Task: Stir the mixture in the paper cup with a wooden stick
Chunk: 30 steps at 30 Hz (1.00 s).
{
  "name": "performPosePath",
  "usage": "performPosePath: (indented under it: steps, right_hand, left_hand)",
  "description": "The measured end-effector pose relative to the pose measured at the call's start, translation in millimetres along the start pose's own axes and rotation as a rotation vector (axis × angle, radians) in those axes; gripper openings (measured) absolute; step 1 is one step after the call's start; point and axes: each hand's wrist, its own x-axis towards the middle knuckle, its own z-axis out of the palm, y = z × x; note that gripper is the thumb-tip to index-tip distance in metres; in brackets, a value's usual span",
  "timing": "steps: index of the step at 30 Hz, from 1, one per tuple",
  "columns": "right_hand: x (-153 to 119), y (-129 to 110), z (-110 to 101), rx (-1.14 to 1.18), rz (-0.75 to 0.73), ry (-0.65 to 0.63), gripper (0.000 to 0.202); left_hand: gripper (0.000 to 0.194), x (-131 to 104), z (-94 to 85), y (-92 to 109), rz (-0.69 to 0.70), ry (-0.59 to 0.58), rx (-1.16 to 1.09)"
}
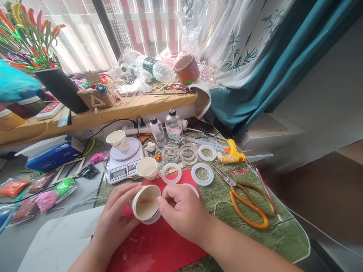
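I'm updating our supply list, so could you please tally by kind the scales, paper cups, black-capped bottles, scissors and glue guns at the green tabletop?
Paper cups: 3 visible; whether another is nested under the held one is unclear
Digital scale: 1
Black-capped bottles: 2
Scissors: 1
Glue gun: 1
Total: 8

I see through one camera worn on my head, looking forward and down: the red sheet (159,245) lies close below, my fingers (124,193) above it, the tabletop (278,241) spreading around it, the window (147,22) well beyond it.
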Motion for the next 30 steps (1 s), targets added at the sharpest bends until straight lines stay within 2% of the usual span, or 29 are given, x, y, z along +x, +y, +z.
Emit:
performPosePath:
  steps: [3, 9, 17, 30]
  right_hand:
    - [-1, 0, 0, -0.059, -0.029, 0.044, 0.029]
    - [-1, 1, 1, -0.026, 0.009, 0.001, 0.030]
    - [0, 2, 2, 0.044, 0.184, -0.049, 0.026]
    - [-1, 1, 3, 0.003, 0.131, -0.097, 0.029]
  left_hand:
    - [0.051, -1, 0.6, 1, -0.022, 0.000, -0.009]
    - [0.054, -5, 2.5, -2, -0.042, -0.018, -0.030]
    - [0.055, -6, 2.2, -4, -0.056, -0.022, -0.037]
    - [0.051, 4, -2.5, 4, 0.002, -0.019, 0.006]
